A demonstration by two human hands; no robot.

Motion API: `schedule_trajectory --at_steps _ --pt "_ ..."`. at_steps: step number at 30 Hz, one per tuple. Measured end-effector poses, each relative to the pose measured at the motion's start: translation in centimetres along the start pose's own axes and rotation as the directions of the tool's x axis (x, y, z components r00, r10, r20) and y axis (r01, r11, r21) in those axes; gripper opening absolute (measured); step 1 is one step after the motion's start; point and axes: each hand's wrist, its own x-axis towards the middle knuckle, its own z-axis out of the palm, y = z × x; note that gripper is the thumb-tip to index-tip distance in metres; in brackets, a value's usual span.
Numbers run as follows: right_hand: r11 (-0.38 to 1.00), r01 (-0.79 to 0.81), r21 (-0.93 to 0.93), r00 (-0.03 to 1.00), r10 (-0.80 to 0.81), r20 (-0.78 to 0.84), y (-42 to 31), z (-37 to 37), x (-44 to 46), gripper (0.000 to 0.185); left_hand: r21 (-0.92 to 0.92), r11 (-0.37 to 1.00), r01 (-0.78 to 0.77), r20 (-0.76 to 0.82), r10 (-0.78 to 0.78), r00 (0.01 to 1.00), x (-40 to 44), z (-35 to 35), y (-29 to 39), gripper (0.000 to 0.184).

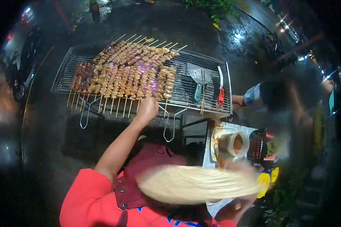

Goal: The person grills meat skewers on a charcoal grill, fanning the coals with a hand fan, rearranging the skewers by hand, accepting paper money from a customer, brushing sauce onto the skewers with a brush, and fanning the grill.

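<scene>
Rows of skewered meat point(129, 81), curled and browned, lie across a wire-grate grill point(206, 60), their bamboo sticks poking out over its front and back edges. My left hand point(147, 109) is closed at the front edge, on the stick ends of skewers near the right of the front row; the exact number in its grip is hidden. A pale woven hand fan point(201, 183), smeared by motion, spans the space before my body. My right hand point(236, 206) grips the fan's right end, its fingers partly hidden and blurred.
On the grill's right side lie a wide scraper point(197, 81), thin sticks point(203, 90) and red-handled tongs point(221, 90). A side table holds a tub of brown sauce point(236, 145), a tray point(216, 142) and a dark basket point(256, 145). Another person point(291, 90) is at the right.
</scene>
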Motion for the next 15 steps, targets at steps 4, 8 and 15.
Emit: schedule_trajectory --at_steps 4,8,15 --pt "0.996 0.036 0.088 0.997 -0.042 0.069 0.4 -0.5 -0.6 0.043 -0.054 0.997 0.047 -0.065 -0.05 0.997 -0.9 -0.9 0.6 0.018" --pt "0.92 0.043 -0.39 0.965 0.062 0.254 -4.3 -1.0 1.1 0.046 -0.049 0.999 0.024 -0.067 -0.027 0.997 -0.6 -0.1 0.4 0.02" --pt "0.934 -0.24 -0.266 0.944 0.16 -0.29 3.6 -2.5 -2.2 0.035 -0.021 1.0 -0.014 -0.088 0.012 0.996 -1.2 -5.5 2.7 0.037"
